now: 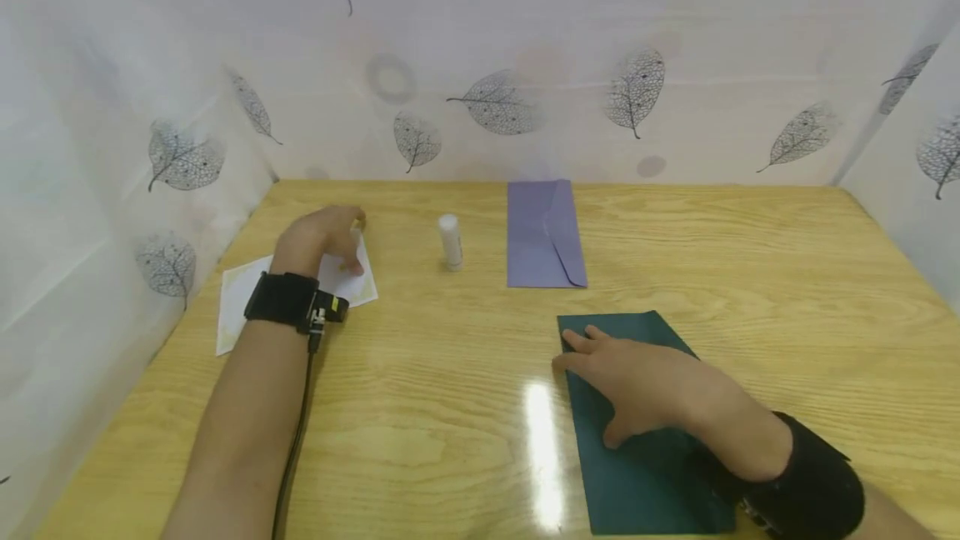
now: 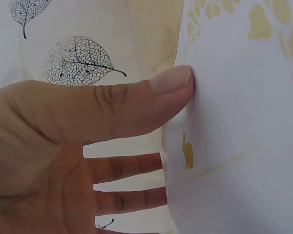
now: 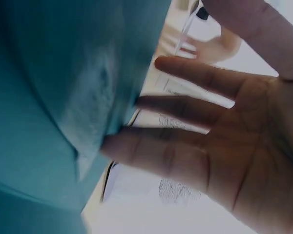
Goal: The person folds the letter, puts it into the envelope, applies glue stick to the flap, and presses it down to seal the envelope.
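Two bare hands, two paper envelopes. Head view first: the left hand [image 1: 321, 236] is over by the far left edge of the pale wood-grain table [image 1: 420, 373], on a white paper card with gold print [image 1: 238, 294], thumb and fingers apart. The right hand [image 1: 630, 377] is splayed out over a dark green paper envelope [image 1: 637, 482] near the front right. Behind that there's a flat purple paper envelope [image 1: 534, 236], flap folded over along its right side, with a small white capped tube [image 1: 451, 242] standing to its left. Can't tell if anything's inside either envelope.

Left wrist view: thumb tip's touching the card near its edge, fingers straight with gaps between them, tips right at that edge.

Right wrist view: straight, spread fingers reach the green envelope's edge. You can see its overlapping layers and a pale shiny patch.
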`<state>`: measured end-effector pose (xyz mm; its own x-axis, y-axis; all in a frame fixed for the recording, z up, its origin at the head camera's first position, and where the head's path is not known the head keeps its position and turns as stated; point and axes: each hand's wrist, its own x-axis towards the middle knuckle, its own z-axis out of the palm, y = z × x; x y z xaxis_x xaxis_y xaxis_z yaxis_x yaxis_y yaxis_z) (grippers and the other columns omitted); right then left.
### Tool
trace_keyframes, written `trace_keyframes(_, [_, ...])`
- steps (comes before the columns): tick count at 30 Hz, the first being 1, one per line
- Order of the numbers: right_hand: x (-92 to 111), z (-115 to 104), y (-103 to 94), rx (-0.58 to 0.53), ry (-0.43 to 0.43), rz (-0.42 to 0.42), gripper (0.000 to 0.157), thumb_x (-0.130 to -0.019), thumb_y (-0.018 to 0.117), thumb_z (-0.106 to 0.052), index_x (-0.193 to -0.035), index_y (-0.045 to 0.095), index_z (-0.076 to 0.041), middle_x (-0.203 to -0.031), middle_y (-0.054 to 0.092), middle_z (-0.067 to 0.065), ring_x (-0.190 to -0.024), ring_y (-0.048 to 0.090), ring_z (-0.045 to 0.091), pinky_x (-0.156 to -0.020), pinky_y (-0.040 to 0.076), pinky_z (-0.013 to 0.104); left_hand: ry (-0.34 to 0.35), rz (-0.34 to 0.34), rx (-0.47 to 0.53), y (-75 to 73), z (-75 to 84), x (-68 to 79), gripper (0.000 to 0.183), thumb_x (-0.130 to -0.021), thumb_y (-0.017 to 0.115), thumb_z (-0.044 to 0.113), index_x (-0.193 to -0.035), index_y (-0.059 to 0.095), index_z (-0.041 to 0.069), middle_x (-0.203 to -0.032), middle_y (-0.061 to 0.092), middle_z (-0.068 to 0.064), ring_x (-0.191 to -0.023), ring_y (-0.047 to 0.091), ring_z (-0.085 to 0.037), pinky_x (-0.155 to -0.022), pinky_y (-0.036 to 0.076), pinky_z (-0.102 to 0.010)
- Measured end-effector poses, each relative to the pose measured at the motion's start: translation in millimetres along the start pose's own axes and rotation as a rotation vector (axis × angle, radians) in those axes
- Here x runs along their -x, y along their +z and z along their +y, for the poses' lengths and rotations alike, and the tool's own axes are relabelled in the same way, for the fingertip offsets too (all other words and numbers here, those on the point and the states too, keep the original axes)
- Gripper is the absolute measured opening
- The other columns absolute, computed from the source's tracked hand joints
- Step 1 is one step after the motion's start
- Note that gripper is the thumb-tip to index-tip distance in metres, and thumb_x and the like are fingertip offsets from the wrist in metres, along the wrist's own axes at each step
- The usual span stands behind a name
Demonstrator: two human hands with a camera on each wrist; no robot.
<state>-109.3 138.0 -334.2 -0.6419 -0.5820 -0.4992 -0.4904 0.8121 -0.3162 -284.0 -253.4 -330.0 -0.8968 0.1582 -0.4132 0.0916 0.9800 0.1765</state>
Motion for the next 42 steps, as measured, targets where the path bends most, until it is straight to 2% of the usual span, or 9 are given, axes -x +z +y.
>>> trace_keyframes(6, [-0.5,-12.5,8.8,-0.002,-0.109,0.023,0.086,-0.066,0.076,-0.003,-0.139,0.037,-0.027,-0.153,0.015,-0.005,-0.137,0.013,0.019,-0.051,0.044,0.021,-0.004,0.021,-0.043,1.0,0.4,-0.5,0.081,-0.06,0.082,0.027,-0.129,0.045,0.007,-0.132,0.038,-0.029,-0.115,0.039,-0.046,-0.09,0.037,-0.061])
trace_keyframes(11, [2.6,-13.7,10.9,-0.036,-0.166,0.04,0.088,-0.066,0.072,0.004,-0.137,0.037,-0.034,-0.152,0.016,-0.01,-0.128,0.035,0.019,-0.044,0.04,0.021,0.024,0.046,-0.05,0.8,1.4,-0.9,0.063,-0.063,0.08,0.023,-0.116,0.052,0.003,-0.119,0.051,-0.022,-0.106,0.047,-0.039,-0.089,0.04,-0.054])
trace_keyframes(14, [4.6,-9.0,8.3,-0.057,-0.194,0.055,0.083,-0.07,0.072,-0.004,-0.136,0.036,-0.038,-0.152,0.017,-0.009,-0.122,0.042,0.019,-0.052,0.044,0.022,0.042,0.064,-0.008,-0.2,1.2,-0.3,0.044,-0.069,0.076,0.016,-0.106,0.057,0.002,-0.109,0.056,-0.017,-0.097,0.05,-0.032,-0.085,0.042,-0.048])
trace_keyframes(19, [6.9,-0.5,2.6,-0.002,-0.21,0.135,0.069,-0.075,0.074,-0.02,-0.135,0.041,-0.029,-0.15,0.025,0.002,-0.122,0.043,0.021,-0.079,0.049,0.029,0.089,0.084,0.028,-6.2,5.7,-0.4,0.03,-0.073,0.07,0.007,-0.101,0.059,0.003,-0.103,0.056,-0.016,-0.09,0.05,-0.03,-0.078,0.044,-0.044])
trace_keyframes(23, [7.2,1.0,0.4,0.015,-0.181,0.123,0.065,-0.072,0.075,-0.015,-0.13,0.049,-0.024,-0.148,0.03,0.003,-0.129,0.033,0.021,-0.085,0.048,0.032,0.142,0.122,0.025,-12.9,12.1,2.3,0.027,-0.074,0.067,0.005,-0.1,0.059,0.003,-0.105,0.057,-0.02,-0.092,0.052,-0.031,-0.08,0.045,-0.045])
trace_keyframes(28, [6.7,0.5,2.4,0.007,-0.156,0.092,0.072,-0.066,0.074,0.0,-0.129,0.05,-0.022,-0.15,0.026,0.001,-0.134,0.022,0.022,-0.067,0.047,0.023,0.19,0.185,0.016,-23.7,27.9,18.4,0.025,-0.077,0.059,0.004,-0.102,0.056,0.006,-0.105,0.056,-0.02,-0.09,0.051,-0.031,-0.077,0.044,-0.044])
trace_keyframes(31, [5.7,-0.7,5.6,0.018,-0.164,0.091,0.077,-0.065,0.07,0.007,-0.131,0.046,-0.023,-0.151,0.022,-0.002,-0.132,0.027,0.02,-0.056,0.043,0.021,0.224,0.231,-0.029,-32.1,43.7,33.7,0.028,-0.077,0.053,0.004,-0.105,0.054,0.008,-0.103,0.057,-0.017,-0.088,0.051,-0.029,-0.075,0.044,-0.044])
trace_keyframes(38, [3.9,-10.1,9.6,-0.045,-0.327,0.034,0.062,-0.07,0.074,-0.01,-0.12,0.047,-0.034,-0.151,0.018,-0.01,-0.135,0.02,0.013,-0.09,0.043,0.031,0.233,0.309,-0.078,-42.7,75.1,69.3,0.029,-0.082,0.051,0.006,-0.111,0.05,0.012,-0.102,0.058,-0.012,-0.085,0.053,-0.026,-0.071,0.044,-0.042])
trace_keyframes(42, [10.8,-14.2,4.6,0.004,-0.24,0.101,0.055,-0.072,0.076,-0.025,-0.12,0.051,-0.026,-0.151,0.023,-0.001,-0.135,0.021,0.017,-0.095,0.041,0.037,0.239,0.346,-0.096,-44.3,86.8,85.4,0.029,-0.085,0.052,0.007,-0.113,0.048,0.014,-0.104,0.058,-0.01,-0.084,0.053,-0.025,-0.069,0.044,-0.04])
